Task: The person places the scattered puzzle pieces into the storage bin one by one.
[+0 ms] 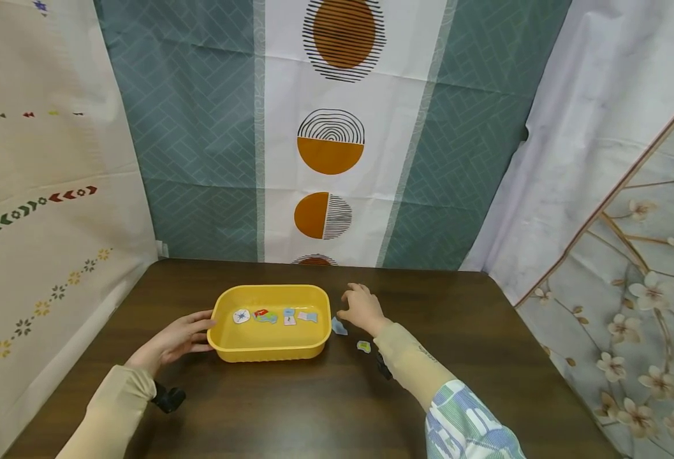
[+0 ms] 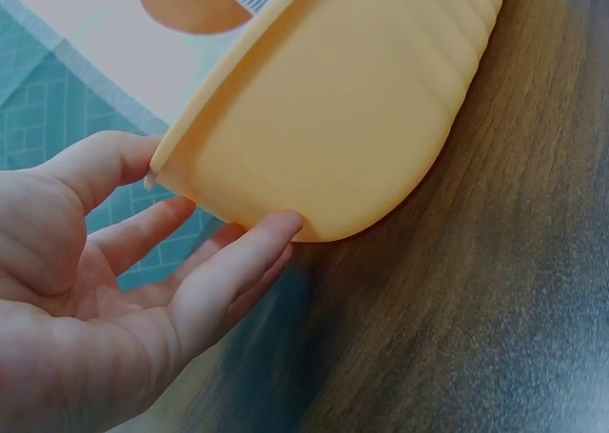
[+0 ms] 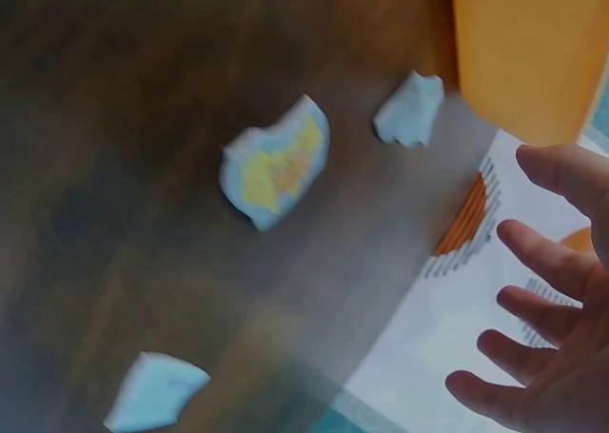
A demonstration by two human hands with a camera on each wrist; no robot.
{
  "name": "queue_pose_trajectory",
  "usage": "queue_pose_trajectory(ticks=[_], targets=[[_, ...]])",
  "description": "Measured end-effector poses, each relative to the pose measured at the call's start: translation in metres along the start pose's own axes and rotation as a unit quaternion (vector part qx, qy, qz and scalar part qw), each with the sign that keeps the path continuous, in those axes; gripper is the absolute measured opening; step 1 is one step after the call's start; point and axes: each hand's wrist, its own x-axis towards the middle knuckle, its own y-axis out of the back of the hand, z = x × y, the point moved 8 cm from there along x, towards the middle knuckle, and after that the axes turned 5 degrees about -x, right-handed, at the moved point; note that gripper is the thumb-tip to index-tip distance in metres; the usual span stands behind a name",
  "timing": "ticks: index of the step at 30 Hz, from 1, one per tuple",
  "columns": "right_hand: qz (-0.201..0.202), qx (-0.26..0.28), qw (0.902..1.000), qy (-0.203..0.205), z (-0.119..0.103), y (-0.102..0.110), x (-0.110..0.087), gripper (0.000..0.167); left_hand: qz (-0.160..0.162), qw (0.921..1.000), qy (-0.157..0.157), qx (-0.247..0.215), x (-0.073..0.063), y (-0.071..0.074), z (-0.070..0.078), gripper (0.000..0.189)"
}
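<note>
A yellow tray point(image 1: 268, 354) lies on the brown table with several small flat picture cutouts inside, among them a round white one with a blue star point(image 1: 241, 316). My left hand point(image 1: 176, 338) is at the tray's left end; in the left wrist view its rather straight fingers point(image 2: 238, 262) touch the rim and outer wall. Just past the right rim hovers my right hand point(image 1: 362, 308), its fingers spread and holding nothing. Below it lie a light blue cutout point(image 1: 339, 327) and a green one point(image 1: 363, 346). The right wrist view shows a yellow-centred cutout point(image 3: 276, 162) and two pale ones.
Patterned cloth point(image 1: 199, 127) hangs behind the table's far edge. A pale curtain with floral print point(image 1: 629, 319) borders the right side, and an off-white cloth point(image 1: 55, 223) the left. A black wrist strap point(image 1: 169, 398) is on the left wrist.
</note>
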Motion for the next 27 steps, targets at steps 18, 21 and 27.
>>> queue_pose_trajectory(ticks=[18, 21, 27], targets=[[-0.005, 0.029, 0.9993, -0.023, 0.005, -0.036, -0.017, 0.037, 0.003, 1.0, 0.0, -0.004, 0.0, 0.001, 0.001, 0.071], [0.0, 0.036, 0.9992, -0.018, 0.004, -0.039, -0.02, 0.036, 0.002, 1.0, 0.001, 0.0, -0.002, 0.0, 0.001, 0.072], [0.026, 0.034, 0.999, -0.013, 0.001, -0.041, -0.022, 0.034, 0.001, 1.0, 0.001, -0.002, -0.004, -0.001, 0.003, 0.072]])
